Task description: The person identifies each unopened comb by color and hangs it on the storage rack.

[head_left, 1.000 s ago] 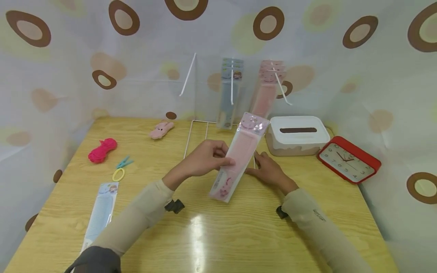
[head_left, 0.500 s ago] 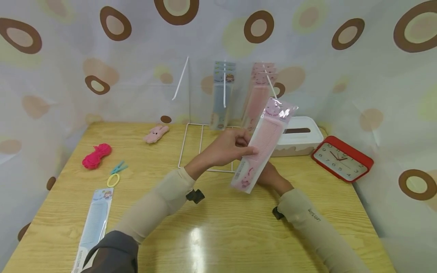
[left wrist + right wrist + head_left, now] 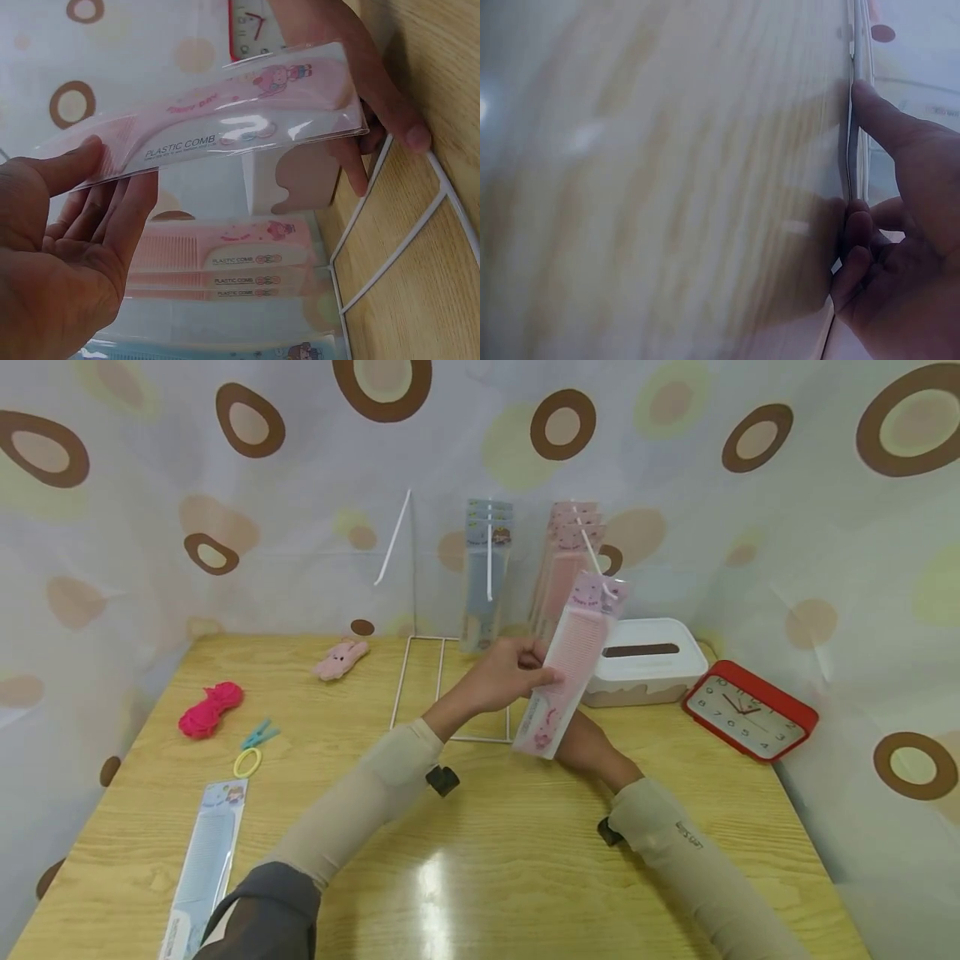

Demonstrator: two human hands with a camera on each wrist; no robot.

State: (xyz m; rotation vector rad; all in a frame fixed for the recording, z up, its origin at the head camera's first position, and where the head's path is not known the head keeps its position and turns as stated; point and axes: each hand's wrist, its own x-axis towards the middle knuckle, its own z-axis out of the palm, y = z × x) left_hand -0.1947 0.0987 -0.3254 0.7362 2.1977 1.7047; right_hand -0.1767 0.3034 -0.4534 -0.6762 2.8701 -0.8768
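My left hand pinches a packaged pink plastic comb between thumb and fingers. The pack leans to the right, and its header card overlaps the tip of the right prong on the white wire display rack. In the left wrist view, the printed face of the comb pack shows above more pink packs. My right hand, partly behind the held pack, grips the rack's base wire at the table. The right wrist view shows that hand with thumb and curled fingers at the wire.
Pink comb packs and blue comb packs hang on the rack; its left prong is bare. A tissue box and red clock stand right. Leftward lie a blue comb pack, yellow ring, clip, pink yarn and plush.
My left hand has carried the pink comb pack up and right, to the right prong's tip. Over the last half second it shifted slightly left. My right hand stays at the rack's base.
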